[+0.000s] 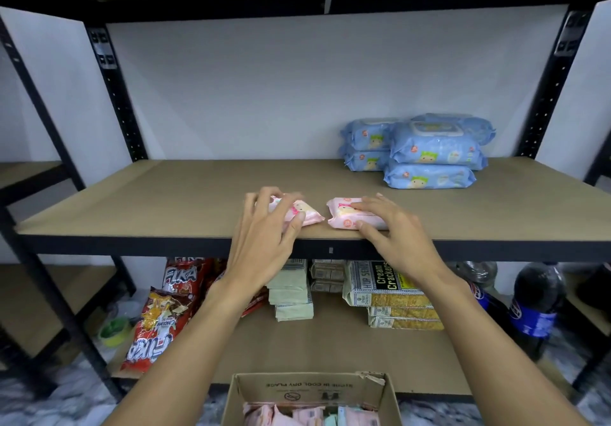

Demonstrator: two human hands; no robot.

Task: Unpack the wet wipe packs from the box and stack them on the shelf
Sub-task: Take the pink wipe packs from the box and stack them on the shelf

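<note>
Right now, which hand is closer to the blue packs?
The right hand. It rests on a pink pack in front of the blue packs and to their left. The left hand grips a second pink pack farther left.

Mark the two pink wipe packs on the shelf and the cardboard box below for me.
left pink pack (310,216): head view, its bare right end.
right pink pack (340,219): head view, its bare left end.
cardboard box (310,389): head view, inside of its far wall.
</note>
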